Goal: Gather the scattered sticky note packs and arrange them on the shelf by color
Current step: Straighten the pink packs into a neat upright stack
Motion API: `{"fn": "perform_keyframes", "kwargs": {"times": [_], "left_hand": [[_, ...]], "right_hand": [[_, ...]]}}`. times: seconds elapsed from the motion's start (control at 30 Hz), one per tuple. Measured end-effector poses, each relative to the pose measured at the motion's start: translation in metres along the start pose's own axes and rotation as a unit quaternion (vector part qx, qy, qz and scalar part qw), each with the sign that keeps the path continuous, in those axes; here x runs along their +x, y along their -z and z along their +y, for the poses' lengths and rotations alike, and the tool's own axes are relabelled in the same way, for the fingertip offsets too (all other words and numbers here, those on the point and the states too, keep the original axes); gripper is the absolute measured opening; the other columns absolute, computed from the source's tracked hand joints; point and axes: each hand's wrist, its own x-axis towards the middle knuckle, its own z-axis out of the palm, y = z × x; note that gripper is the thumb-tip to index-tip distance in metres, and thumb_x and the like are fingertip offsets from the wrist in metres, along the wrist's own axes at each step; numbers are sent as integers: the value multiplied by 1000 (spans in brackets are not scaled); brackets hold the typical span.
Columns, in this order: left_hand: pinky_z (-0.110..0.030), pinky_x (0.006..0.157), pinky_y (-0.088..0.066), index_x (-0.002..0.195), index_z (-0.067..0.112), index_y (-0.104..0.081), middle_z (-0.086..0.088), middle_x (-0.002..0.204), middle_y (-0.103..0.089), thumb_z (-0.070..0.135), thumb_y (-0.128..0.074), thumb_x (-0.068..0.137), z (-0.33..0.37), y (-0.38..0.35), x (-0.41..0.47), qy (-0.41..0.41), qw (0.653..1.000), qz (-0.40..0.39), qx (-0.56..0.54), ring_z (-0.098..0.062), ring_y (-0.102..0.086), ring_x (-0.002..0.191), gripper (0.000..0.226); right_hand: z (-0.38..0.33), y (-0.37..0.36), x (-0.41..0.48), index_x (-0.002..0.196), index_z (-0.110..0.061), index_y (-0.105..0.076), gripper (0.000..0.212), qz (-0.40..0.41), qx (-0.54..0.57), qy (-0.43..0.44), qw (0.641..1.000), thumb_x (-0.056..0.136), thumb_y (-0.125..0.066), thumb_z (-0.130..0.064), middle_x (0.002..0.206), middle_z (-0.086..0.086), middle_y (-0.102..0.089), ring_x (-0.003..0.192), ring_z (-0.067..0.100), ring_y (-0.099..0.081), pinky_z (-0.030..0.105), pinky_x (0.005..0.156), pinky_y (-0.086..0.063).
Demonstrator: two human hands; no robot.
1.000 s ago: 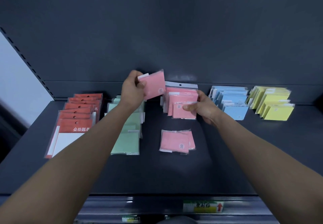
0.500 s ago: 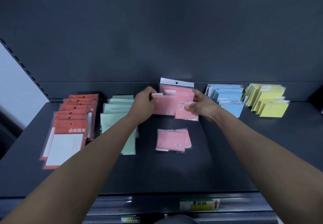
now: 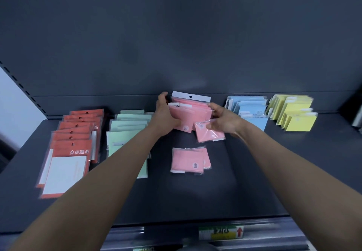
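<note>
left hand (image 3: 166, 115): curled round the left end of the pink stack (image 3: 191, 113), keeping it upright at the back of the shelf (image 3: 195, 195)
right hand (image 3: 225, 121): pinching one small pink pack (image 3: 210, 133) at the stack's front, ready to tuck in I guess
loose pinks (image 3: 189, 160): two, overlapped, lying just in front, not gathered yet
colour rows: five, counting red packs (image 3: 74, 133), green packs (image 3: 127, 131), pink, blue packs (image 3: 248, 111), yellow packs (image 3: 293, 113)
packs per row: too overlapped to count tbh

A yellow-green price label (image 3: 221, 232) sits below the dark back panel (image 3: 176, 35).
</note>
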Motion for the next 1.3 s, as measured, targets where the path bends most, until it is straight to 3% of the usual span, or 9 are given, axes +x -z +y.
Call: {"fn": "perform_keyframes", "kwargs": {"times": [0.1, 0.23, 0.33, 0.5, 0.7, 0.87, 1.1, 1.2, 1.3], "left_hand": [[-34, 99, -42, 141, 27, -23, 1, 134, -36, 2, -73, 65, 1, -1, 3, -15, 1000, -18, 4, -19, -46, 114, 95], [-34, 93, -43, 121, 28, -39, 1, 120, -37, 3, -71, 65, 4, -1, 5, -21, 999, -8, 33, -22, -45, 110, 69], [-28, 80, -42, 109, 24, -36, -5, 119, -43, 3, -72, 67, 5, 0, 6, -27, 999, -16, 21, -19, -48, 100, 59], [-25, 85, -36, 119, 16, -29, -7, 126, -34, 6, -67, 78, 7, -5, 4, -21, 999, -36, 17, -17, -42, 102, 57], [-17, 73, -38, 139, 21, -17, -6, 136, -28, -1, -56, 81, 14, -4, -3, 17, 997, -68, -14, -15, -41, 105, 73], [-22, 96, -27, 147, 26, 17, -1, 155, -8, 2, -59, 81, 19, -2, -8, 62, 985, -162, 4, -20, -27, 134, 103], [-28, 104, -35, 136, 30, 37, -1, 158, -9, 2, -62, 80, 16, 3, -16, 65, 975, -209, 29, -23, -34, 134, 117], [-22, 95, -33, 140, 26, 32, -5, 157, -9, 4, -64, 81, 20, 6, -23, 56, 983, -172, 45, -23, -33, 134, 114], [-24, 91, -34, 145, 17, 0, -11, 146, -16, 6, -72, 75, 27, 13, -34, 38, 990, -88, 108, -28, -37, 128, 101]], "right_hand": [[-1, 1, -2, 134, -22, -41, 64, -3, -18, 6, 1000, 84, -55, 16, 105, -2, -60, 89, 15, -57, 16, 71, -47], [0, 4, -1, 131, -25, -45, 63, -16, -43, 0, 999, 81, -62, 11, 114, 6, -64, 94, 17, -61, 28, 86, -49], [-2, 5, 2, 135, -24, -44, 67, -25, -10, -11, 1000, 81, -64, 11, 115, 3, -63, 102, 19, -62, 26, 88, -49], [3, 1, 12, 145, -19, -35, 81, 2, 51, -22, 998, 77, -74, 2, 131, 7, -57, 115, 22, -58, 33, 103, -45], [3, -9, 12, 129, -11, -46, 64, 59, 54, 23, 997, 75, -77, 1, 112, 5, -66, 99, 20, -63, 29, 90, -51], [0, -20, 10, 126, -15, -41, 70, 82, 99, 33, 991, 70, -81, -1, 109, -1, -63, 92, 9, -62, 12, 71, -49], [-1, -36, 14, 127, -12, -32, 77, 98, 171, 42, 979, 69, -79, 7, 101, -6, -59, 85, 0, -58, 7, 58, -50], [2, -34, 16, 123, -10, -40, 75, 101, 178, 43, 978, 64, -82, 8, 100, -4, -63, 88, 6, -62, 14, 68, -52], [3, -34, 19, 125, -7, -42, 77, 93, 181, 48, 978, 61, -83, 8, 105, -1, -64, 92, 10, -63, 21, 78, -53]]}}
